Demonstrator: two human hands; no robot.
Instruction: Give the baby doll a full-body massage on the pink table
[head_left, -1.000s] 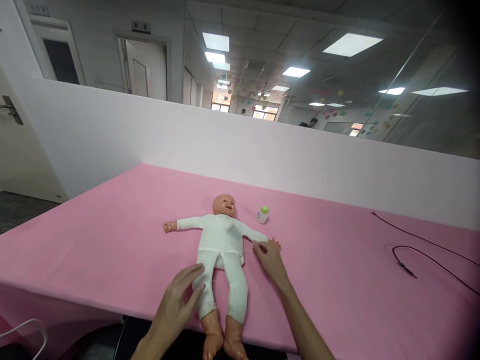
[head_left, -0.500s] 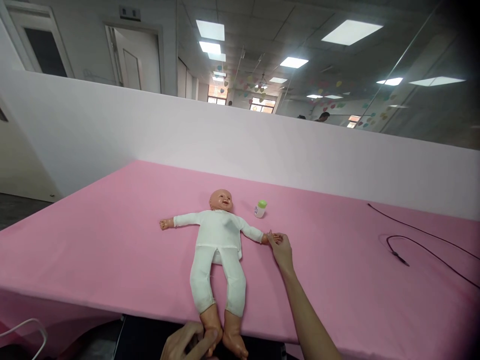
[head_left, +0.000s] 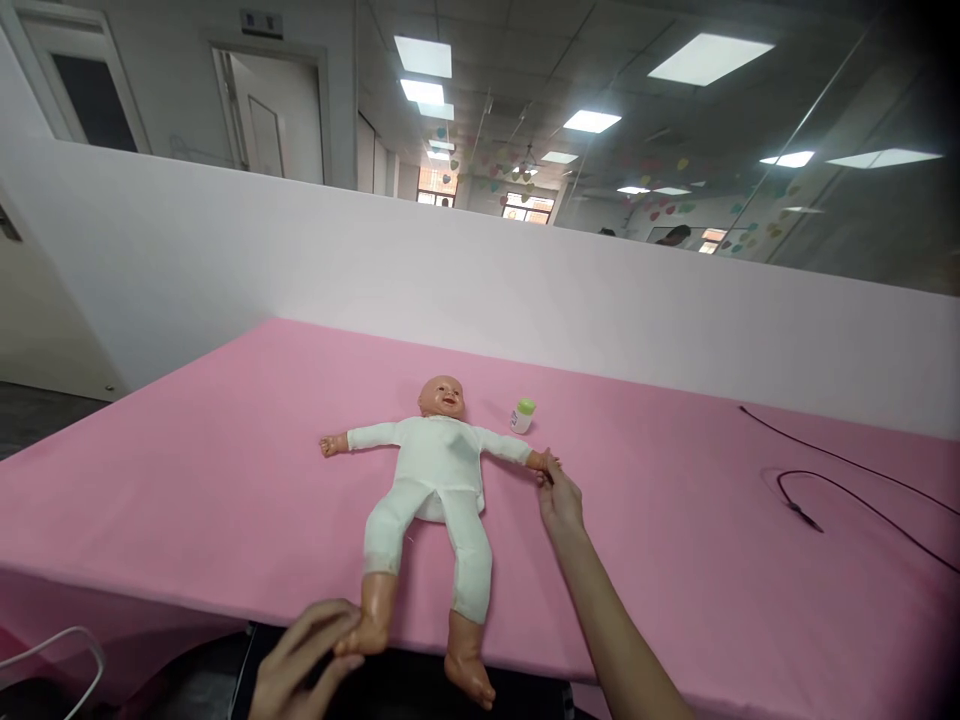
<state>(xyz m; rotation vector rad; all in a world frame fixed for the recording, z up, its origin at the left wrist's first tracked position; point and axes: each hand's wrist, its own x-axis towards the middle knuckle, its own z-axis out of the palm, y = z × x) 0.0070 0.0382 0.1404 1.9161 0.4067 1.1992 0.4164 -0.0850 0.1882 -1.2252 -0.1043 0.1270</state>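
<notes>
A baby doll [head_left: 435, 470] in a white cloth suit lies on its back on a pink-covered table [head_left: 225, 490], its plastic head, hands and feet bare. My left hand [head_left: 300, 655] grips the doll's foot [head_left: 367, 620] on the left side of the view, at the table's near edge. My right hand [head_left: 559, 500] pinches the doll's plastic hand [head_left: 544, 462] at the end of its outstretched arm. Beyond that arm stands a small white bottle with a green cap [head_left: 523, 416], touched by neither hand.
A black cable [head_left: 847, 500] lies in loops on the table's right side. A white partition [head_left: 480, 270] runs along the far edge, with glass, a doorway and a distant person [head_left: 675, 236] beyond. A white cord [head_left: 52, 650] shows at lower left.
My left hand moved from the doll's thigh down to its foot and has swung that leg outward to the left. My right hand moved from the doll's arm to its hand.
</notes>
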